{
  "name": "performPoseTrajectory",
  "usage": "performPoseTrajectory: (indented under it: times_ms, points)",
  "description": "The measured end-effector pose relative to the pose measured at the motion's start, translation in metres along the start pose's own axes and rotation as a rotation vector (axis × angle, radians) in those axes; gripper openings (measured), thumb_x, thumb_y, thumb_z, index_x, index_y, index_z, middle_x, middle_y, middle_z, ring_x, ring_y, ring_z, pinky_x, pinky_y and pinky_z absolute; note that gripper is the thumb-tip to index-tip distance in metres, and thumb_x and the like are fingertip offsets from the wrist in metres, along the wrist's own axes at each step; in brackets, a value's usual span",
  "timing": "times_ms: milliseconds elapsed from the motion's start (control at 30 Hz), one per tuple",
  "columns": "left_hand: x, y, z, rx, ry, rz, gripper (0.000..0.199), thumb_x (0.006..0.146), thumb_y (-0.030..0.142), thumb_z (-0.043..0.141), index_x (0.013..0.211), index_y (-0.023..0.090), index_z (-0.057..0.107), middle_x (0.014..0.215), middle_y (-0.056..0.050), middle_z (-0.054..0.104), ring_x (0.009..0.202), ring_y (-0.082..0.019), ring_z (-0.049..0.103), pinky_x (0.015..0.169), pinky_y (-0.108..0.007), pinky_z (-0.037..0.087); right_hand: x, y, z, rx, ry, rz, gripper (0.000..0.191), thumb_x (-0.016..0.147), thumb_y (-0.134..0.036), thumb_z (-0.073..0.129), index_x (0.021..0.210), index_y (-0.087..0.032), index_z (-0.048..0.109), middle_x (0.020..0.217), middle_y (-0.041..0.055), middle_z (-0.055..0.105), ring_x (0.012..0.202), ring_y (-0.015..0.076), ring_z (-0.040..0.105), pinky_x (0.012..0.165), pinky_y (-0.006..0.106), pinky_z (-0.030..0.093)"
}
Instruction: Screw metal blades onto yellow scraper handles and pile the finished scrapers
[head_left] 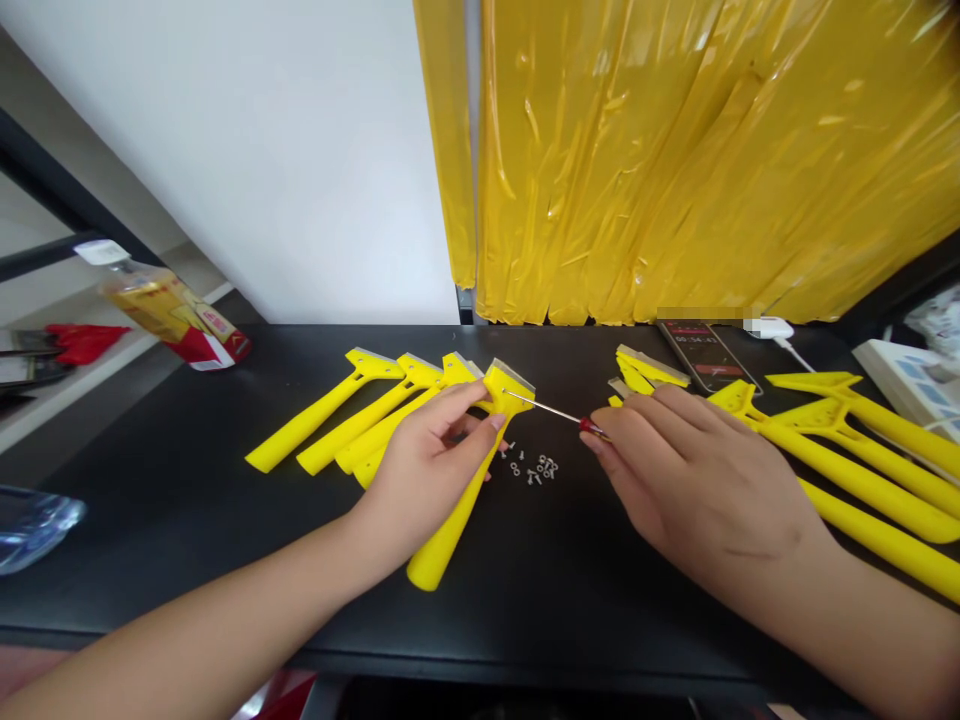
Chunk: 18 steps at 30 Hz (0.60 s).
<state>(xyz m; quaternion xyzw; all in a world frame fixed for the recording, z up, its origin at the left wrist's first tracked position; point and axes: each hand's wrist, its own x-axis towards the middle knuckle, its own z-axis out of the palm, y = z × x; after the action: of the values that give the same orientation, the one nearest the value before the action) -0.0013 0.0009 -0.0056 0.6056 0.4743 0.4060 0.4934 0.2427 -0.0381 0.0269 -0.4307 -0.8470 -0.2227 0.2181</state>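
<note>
My left hand (431,445) grips a yellow scraper (459,515) just below its head, which points away from me. In my right hand (697,470) is a screwdriver (559,412) with a red collar and a thin metal shaft. Its tip meets the face of the scraper's head near a hole; the exact contact is too small to make out. Small screws and nuts (541,470) lie loose on the black table between my hands. Several other yellow scrapers (330,408) rest side by side beyond my left hand. More yellow handles (862,470) lie behind my right hand.
Yellow head pieces (651,368) lie beside a phone (705,358) at the back right, near a white charger (772,328). A drink bottle (176,310) stands tilted in view at the left. A clear plastic item (34,528) sits at the left edge. Yellow film (637,160) hangs behind the table (225,550).
</note>
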Motion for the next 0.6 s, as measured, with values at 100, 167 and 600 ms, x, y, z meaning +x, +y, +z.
performPoseTrajectory:
  times_ms: [100,167,600]
  points:
    - [0.000,0.001,0.001,-0.003,0.007,-0.002,0.032,0.097,0.042,0.074,0.124,0.026,0.072,0.089,-0.001,0.069,0.085,-0.023,0.073,0.065,-0.031,0.060,0.000,-0.002,0.001,-0.007,0.010,0.023,0.006,0.104,-0.020,0.062,0.105,-0.015,0.065,0.089,0.0090,0.071,0.087,0.0297,0.067,0.080,0.044,0.052]
    - [0.000,0.001,0.002,-0.007,0.008,0.001,0.034,0.097,0.041,0.074,0.126,0.024,0.071,0.089,-0.001,0.069,0.085,-0.023,0.073,0.064,-0.031,0.061,0.000,-0.003,0.002,-0.002,0.016,0.028,0.006,0.105,-0.019,0.061,0.105,-0.015,0.064,0.089,0.0093,0.070,0.088,0.0289,0.066,0.080,0.043,0.051]
    - [0.002,0.010,-0.005,0.378,0.103,0.479,0.012,0.104,0.024,0.063,0.101,0.022,0.074,0.109,-0.006,0.071,0.106,-0.022,0.069,0.096,-0.036,0.060,0.005,0.005,0.014,1.716,-0.476,0.892,0.052,0.105,-0.065,0.049,0.073,-0.023,0.048,0.059,-0.0070,0.030,0.053,0.0124,0.030,0.054,0.029,0.038]
